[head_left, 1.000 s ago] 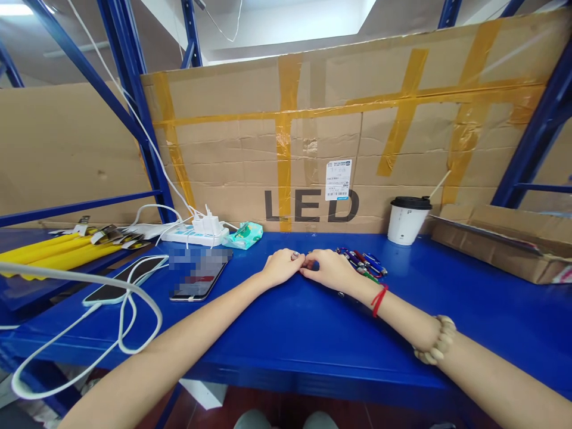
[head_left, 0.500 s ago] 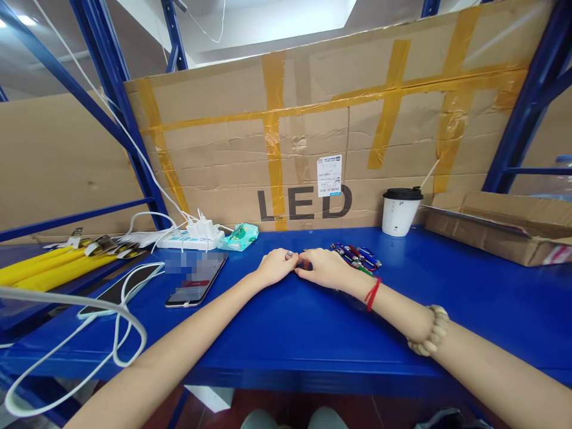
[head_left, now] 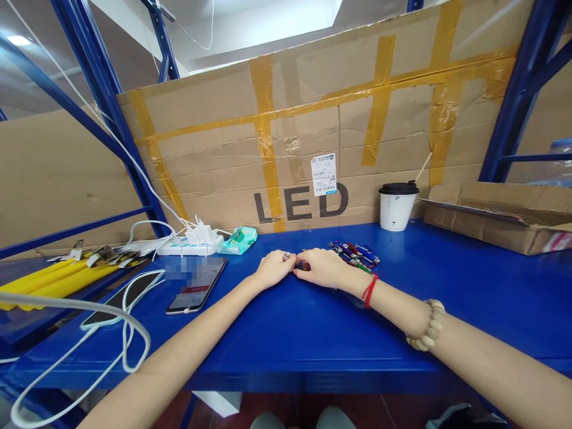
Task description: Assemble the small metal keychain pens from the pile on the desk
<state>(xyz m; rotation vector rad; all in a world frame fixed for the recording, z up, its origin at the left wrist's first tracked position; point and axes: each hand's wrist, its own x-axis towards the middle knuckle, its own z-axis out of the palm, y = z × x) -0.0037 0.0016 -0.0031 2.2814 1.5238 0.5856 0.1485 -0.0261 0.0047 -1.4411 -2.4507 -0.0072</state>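
My left hand point(head_left: 273, 269) and my right hand point(head_left: 322, 268) meet fingertip to fingertip just above the blue tabletop point(head_left: 286, 339). Both have curled, closed fingers. A small dark reddish bit shows between them, too hidden to name. The left wears a ring; a red string and a beaded bracelet circle the right wrist and forearm. Just behind and right of my right hand lies a pile of small shiny metal pieces point(head_left: 355, 253) in blue, red and green, partly covered by that hand.
Left of my hands are a phone point(head_left: 196, 289), a second phone point(head_left: 120, 301) with a looped white cable, a power strip point(head_left: 190, 245) and a teal packet point(head_left: 240, 240). A lidded paper cup point(head_left: 397, 208) and an open cardboard box point(head_left: 496, 223) stand right. Behind rises a taped cardboard panel point(head_left: 205, 161).
The camera view has tilted and shifted slightly. My hands keep nearly the same pose, fingertips still together.
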